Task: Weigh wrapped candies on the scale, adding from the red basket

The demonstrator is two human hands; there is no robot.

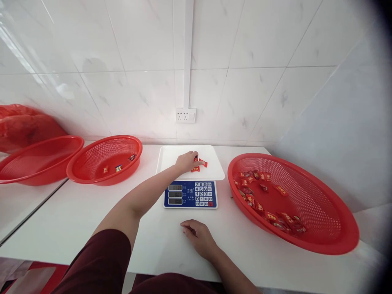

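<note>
Stretching white bench [153,241]: a hard knock could shake everything standing on it; two sections, as I see it, meeting at a dark seam on the left.
Right basket [318,200]: a careless elbow might shove it and send its load, gathered along the left and near side, sliding; one.
Red bag [27,126]: sitting at the far left, it could slump forward if bumped; one.
Left baskets [101,153]: their rims overlap from where I stand, so if they touch, dragging one could drag the other; two, making three baskets altogether.
Scale [190,195]: the left forearm [150,194] passes close by the panel, and a low elbow might press keys; one, with three display windows.
White tray [167,155]: a hand leaning here would spoil the reading; one.
Left hand [186,161]: its grip seems pinched on one of the red packets [195,169] upon the tray; a slick wrapper could slip away; one.
Right hand [199,237]: lying on the bench in front of the scale, relaxed, fingers loosely bent, nothing visibly held; one.
Packet count: overlap and covering fingers invite miscounting; two or three on the tray, three assorted in a left basket, over a dozen at right.
</note>
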